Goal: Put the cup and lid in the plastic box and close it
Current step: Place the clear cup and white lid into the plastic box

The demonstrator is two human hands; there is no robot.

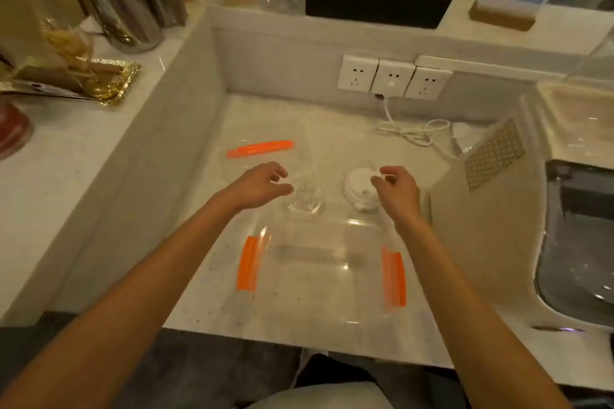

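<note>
A clear plastic box (319, 262) with orange clips on its left and right sides lies open on the marble counter near me. Just behind it stands a clear cup (304, 199), and to its right lies a white lid (358, 186). My left hand (259, 184) hovers at the cup's left side, fingers curled and apart, holding nothing. Over the white lid's right edge is my right hand (397, 189), its fingertips close to the lid; whether they touch it I cannot tell. A see-through box cover with an orange clip (260, 148) lies further back.
Raised counter walls enclose the work area on the left and back. Wall sockets (392, 78) with a white cable (412, 133) are at the back right. A beige panel (488, 196) and a steel sink (578, 242) stand at the right. Metal cups and a gold tray sit at upper left.
</note>
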